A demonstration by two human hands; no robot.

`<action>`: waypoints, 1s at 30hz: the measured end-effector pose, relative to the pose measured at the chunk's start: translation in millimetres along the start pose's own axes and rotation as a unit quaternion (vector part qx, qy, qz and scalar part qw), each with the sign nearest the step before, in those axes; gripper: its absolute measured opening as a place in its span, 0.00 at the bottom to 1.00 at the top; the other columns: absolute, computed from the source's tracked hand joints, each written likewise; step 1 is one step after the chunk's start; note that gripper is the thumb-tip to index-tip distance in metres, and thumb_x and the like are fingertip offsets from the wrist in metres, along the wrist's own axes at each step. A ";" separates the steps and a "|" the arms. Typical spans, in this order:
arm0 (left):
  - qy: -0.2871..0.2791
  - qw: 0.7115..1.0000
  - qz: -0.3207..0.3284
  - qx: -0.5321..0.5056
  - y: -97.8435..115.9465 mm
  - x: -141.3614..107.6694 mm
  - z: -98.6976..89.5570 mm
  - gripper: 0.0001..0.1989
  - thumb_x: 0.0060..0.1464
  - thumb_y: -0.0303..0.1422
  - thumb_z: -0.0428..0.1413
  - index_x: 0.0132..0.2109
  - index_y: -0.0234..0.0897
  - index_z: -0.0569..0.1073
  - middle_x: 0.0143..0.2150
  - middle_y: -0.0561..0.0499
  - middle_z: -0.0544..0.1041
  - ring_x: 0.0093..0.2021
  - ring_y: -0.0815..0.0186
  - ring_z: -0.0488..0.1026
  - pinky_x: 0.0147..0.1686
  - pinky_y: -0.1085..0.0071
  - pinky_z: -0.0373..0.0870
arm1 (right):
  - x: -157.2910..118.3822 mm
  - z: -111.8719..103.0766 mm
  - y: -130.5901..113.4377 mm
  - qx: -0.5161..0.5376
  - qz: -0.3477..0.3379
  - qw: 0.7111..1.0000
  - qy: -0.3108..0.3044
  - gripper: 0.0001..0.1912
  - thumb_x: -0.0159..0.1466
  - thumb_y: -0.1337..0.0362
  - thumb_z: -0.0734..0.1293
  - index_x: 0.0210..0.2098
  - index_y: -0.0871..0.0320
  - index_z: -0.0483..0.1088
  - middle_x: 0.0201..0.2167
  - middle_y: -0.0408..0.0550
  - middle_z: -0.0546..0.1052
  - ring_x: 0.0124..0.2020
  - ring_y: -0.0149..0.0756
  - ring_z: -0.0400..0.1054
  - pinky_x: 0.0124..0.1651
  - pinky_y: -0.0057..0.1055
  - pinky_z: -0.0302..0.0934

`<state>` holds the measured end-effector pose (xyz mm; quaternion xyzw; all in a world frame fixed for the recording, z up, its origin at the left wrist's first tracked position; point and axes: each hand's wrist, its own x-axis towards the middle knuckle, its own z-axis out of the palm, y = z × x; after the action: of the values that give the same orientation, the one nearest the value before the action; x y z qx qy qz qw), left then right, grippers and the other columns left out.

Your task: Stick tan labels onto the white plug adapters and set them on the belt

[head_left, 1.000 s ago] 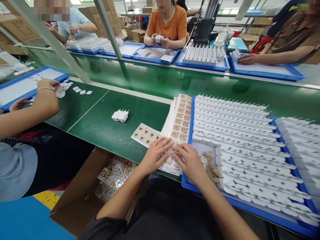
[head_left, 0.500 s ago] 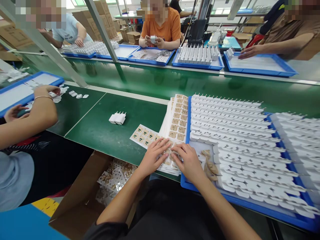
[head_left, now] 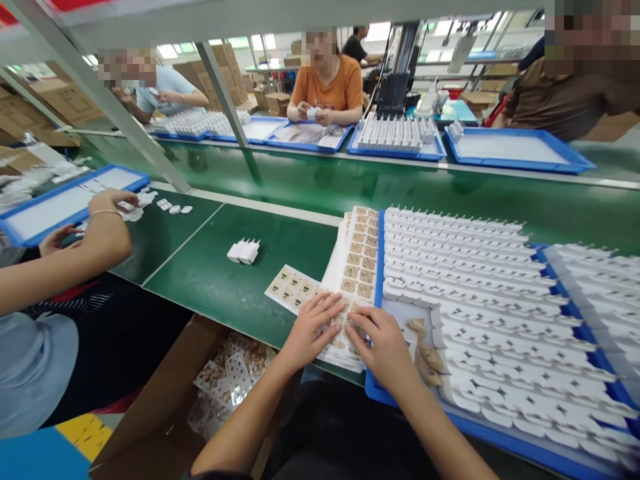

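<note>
My left hand (head_left: pixel 314 331) lies with fingers spread on a stack of white sheets bearing beige stickers (head_left: pixel 357 270). Across from it, my right hand (head_left: pixel 383 343) bends over the same stack, thumb and forefinger drawn together at a sticker. Whatever is between those fingertips is too small to make out. A partly used sticker sheet (head_left: pixel 291 287), with green showing through cut-outs, sticks out left of my left hand. Just right of my right hand is a blue tray (head_left: pixel 379 293) holding rows of white plug housings (head_left: pixel 465 280); crumpled beige scraps (head_left: pixel 427 353) lie in its near-left corner.
A small group of white plug housings (head_left: pixel 244 251) stands on the green bench (head_left: pixel 210 267). Below the edge, a cardboard box (head_left: pixel 150 400) holds used sheets. A co-worker's arm (head_left: pixel 107 233) reaches in at left. A second blue tray (head_left: pixel 590 273) adjoins at right.
The view has tilted up, so the bench sits lower in it. Both my hands stay on the sticker sheets. Across the belt, the person at right has withdrawn a hand from the tray.
</note>
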<state>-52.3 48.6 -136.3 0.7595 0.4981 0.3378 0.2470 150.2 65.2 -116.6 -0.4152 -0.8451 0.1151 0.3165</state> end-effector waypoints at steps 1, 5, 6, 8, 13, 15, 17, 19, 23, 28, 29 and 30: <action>0.002 1.000 -0.001 0.000 -0.3 0.2 0.7 0.22 0.66 0.36 0.53 0.65 0.47 0.67 0.68 0.48 0.66 0.70 0.54 0.58 0.66 0.46 0.59 | -0.3 0.4 -0.2 -0.004 -0.006 1.000 0.011 0.10 0.70 0.64 0.62 0.46 0.58 0.74 0.42 0.53 0.77 0.43 0.45 0.72 0.44 0.41 0.66; 0.012 1.000 -0.007 0.004 -2.8 1.2 3.9 0.22 0.64 0.38 0.55 0.64 0.48 0.69 0.67 0.48 0.68 0.69 0.52 0.60 0.64 0.44 0.62 | -0.2 3.0 0.4 -0.018 -0.027 0.999 0.038 0.11 0.70 0.64 0.62 0.50 0.57 0.72 0.42 0.52 0.77 0.42 0.44 0.73 0.42 0.39 0.68; 0.012 1.000 -0.007 0.005 -3.5 1.3 4.6 0.22 0.64 0.38 0.55 0.64 0.48 0.69 0.67 0.47 0.68 0.69 0.52 0.61 0.64 0.44 0.63 | -0.2 3.7 0.9 -0.023 -0.031 0.998 0.041 0.11 0.70 0.64 0.61 0.50 0.56 0.72 0.42 0.52 0.77 0.42 0.43 0.73 0.41 0.39 0.68; 0.011 1.000 -0.007 0.008 -4.0 1.5 5.7 0.22 0.64 0.38 0.55 0.64 0.48 0.69 0.67 0.47 0.68 0.69 0.51 0.61 0.64 0.43 0.63 | -0.5 5.0 1.7 -0.031 -0.041 0.998 0.045 0.12 0.70 0.65 0.61 0.50 0.56 0.72 0.42 0.52 0.77 0.41 0.44 0.73 0.41 0.40 0.69; 0.010 1.000 -0.010 0.014 -2.2 2.0 6.3 0.22 0.63 0.38 0.56 0.63 0.48 0.70 0.67 0.47 0.68 0.69 0.50 0.61 0.64 0.43 0.63 | -1.9 6.9 2.5 -0.032 -0.044 0.998 0.043 0.11 0.70 0.68 0.60 0.48 0.56 0.72 0.42 0.51 0.77 0.42 0.44 0.74 0.43 0.41 0.69; 0.007 1.000 -0.013 0.014 -1.6 2.4 6.3 0.22 0.63 0.38 0.55 0.63 0.49 0.70 0.67 0.47 0.68 0.69 0.50 0.61 0.64 0.43 0.63 | -2.1 7.2 2.6 -0.026 -0.043 0.998 0.044 0.12 0.70 0.69 0.59 0.48 0.56 0.71 0.42 0.51 0.77 0.42 0.43 0.73 0.43 0.40 0.69; 0.000 1.000 -0.022 0.012 -1.6 2.7 6.6 0.21 0.64 0.38 0.55 0.63 0.49 0.70 0.67 0.48 0.67 0.69 0.50 0.60 0.65 0.43 0.61 | -2.0 7.1 2.7 -0.023 -0.043 0.998 0.045 0.13 0.70 0.70 0.58 0.48 0.56 0.71 0.42 0.51 0.77 0.42 0.42 0.73 0.43 0.39 0.69; -0.008 0.999 -0.034 0.009 -2.2 2.7 7.2 0.21 0.64 0.39 0.54 0.63 0.50 0.70 0.68 0.49 0.66 0.70 0.51 0.58 0.66 0.44 0.59 | -1.9 7.0 2.9 -0.023 -0.042 0.998 0.042 0.13 0.70 0.71 0.57 0.47 0.56 0.71 0.42 0.51 0.77 0.42 0.42 0.73 0.42 0.39 0.69; -0.012 0.999 -0.044 0.000 -4.6 2.1 9.2 0.21 0.65 0.40 0.54 0.64 0.51 0.69 0.69 0.51 0.65 0.71 0.52 0.56 0.68 0.44 0.57 | -1.9 7.4 3.4 -0.024 -0.038 0.999 0.030 0.14 0.70 0.71 0.57 0.48 0.55 0.70 0.42 0.51 0.77 0.41 0.43 0.73 0.40 0.40 0.68; -0.001 0.999 -0.043 -0.004 -7.8 1.0 11.5 0.21 0.64 0.40 0.54 0.63 0.53 0.70 0.69 0.52 0.65 0.71 0.52 0.57 0.68 0.45 0.57 | -1.3 8.0 2.7 -0.025 -0.042 0.998 0.034 0.13 0.70 0.71 0.56 0.46 0.54 0.70 0.40 0.50 0.77 0.40 0.43 0.73 0.39 0.39 0.68; 0.002 0.999 -0.041 -0.005 -8.1 0.8 11.8 0.20 0.64 0.40 0.54 0.62 0.53 0.70 0.68 0.52 0.66 0.71 0.52 0.57 0.68 0.45 0.57 | -1.2 7.9 2.6 -0.026 -0.043 0.998 0.037 0.13 0.70 0.71 0.56 0.46 0.54 0.69 0.40 0.50 0.77 0.40 0.43 0.73 0.39 0.39 0.68; 0.005 0.999 -0.039 -0.005 -8.3 0.6 11.9 0.20 0.64 0.40 0.54 0.62 0.53 0.70 0.68 0.52 0.66 0.71 0.53 0.57 0.68 0.45 0.57 | -1.1 7.9 2.5 -0.026 -0.044 0.998 0.037 0.13 0.70 0.71 0.56 0.46 0.54 0.69 0.40 0.50 0.77 0.40 0.43 0.73 0.40 0.39 0.68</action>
<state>-47.9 51.9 -149.8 0.7365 0.5267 0.3342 0.2617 147.3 66.5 -124.3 -0.3893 -0.8530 0.0636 0.3418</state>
